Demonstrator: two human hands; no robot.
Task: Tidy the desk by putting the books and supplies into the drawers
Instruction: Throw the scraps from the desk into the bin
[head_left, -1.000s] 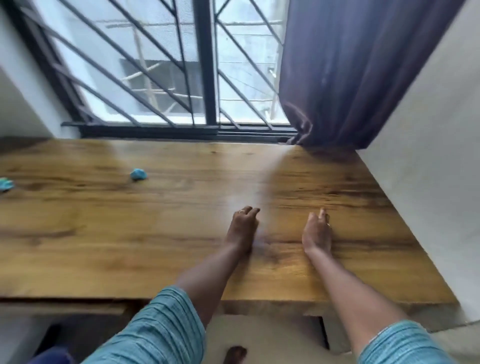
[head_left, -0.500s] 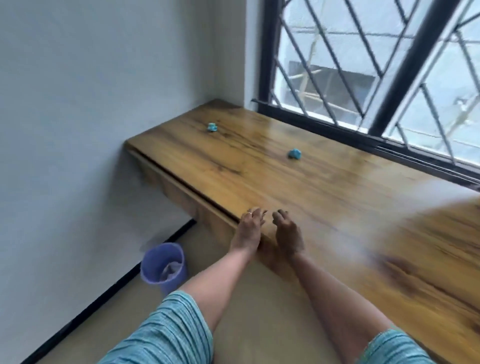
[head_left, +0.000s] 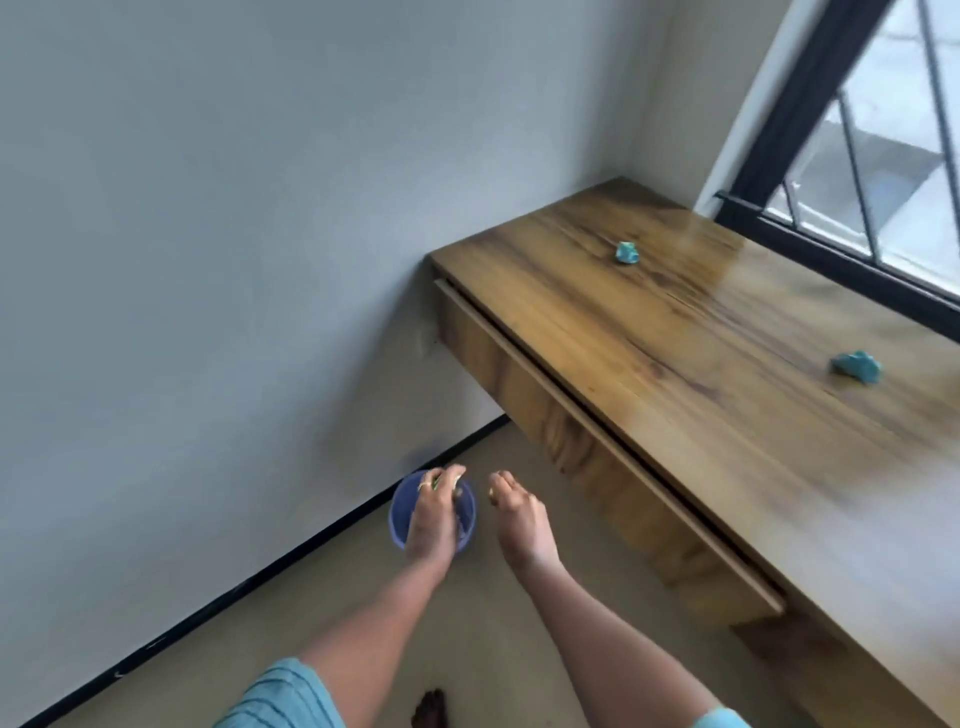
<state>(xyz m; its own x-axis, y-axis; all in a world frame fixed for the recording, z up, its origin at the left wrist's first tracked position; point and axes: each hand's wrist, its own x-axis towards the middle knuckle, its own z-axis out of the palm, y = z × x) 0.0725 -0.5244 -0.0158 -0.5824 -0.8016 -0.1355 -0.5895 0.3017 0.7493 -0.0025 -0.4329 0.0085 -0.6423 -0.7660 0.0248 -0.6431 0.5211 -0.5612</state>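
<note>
1. Two blue striped sleeves, the left sleeve (head_left: 280, 696) and the right sleeve (head_left: 722, 719), show at the bottom. A bare foot (head_left: 428, 709) stands on the tan floor (head_left: 519, 649) between them.
2. Both bare arms reach out in front, away from the desk.
3. The left hand (head_left: 431, 519) hangs right over a small purple bin (head_left: 397, 519). Its fingers are curled and a ring shows on one. The hand is blurry, so I cannot tell if it holds something.
4. The right hand (head_left: 522, 519) is just beside the left one, not touching it, and is above the floor next to the bin. Its fingers curl a little. I cannot tell if anything is in them.
5. The bin sits on the floor near the grey wall (head_left: 208, 260).
6. To the right is the wooden desk (head_left: 701, 364). A long drawer (head_left: 571, 431) sits just under its top.
7. A crumpled blue-green lump (head_left: 857, 368) lies on the desk top, on the window side.
8. A second small lump (head_left: 627, 253) lies farther back, near the corner. The two are well apart.
9. Behind the desk is a window (head_left: 883, 156) with a black frame and bars.
</note>
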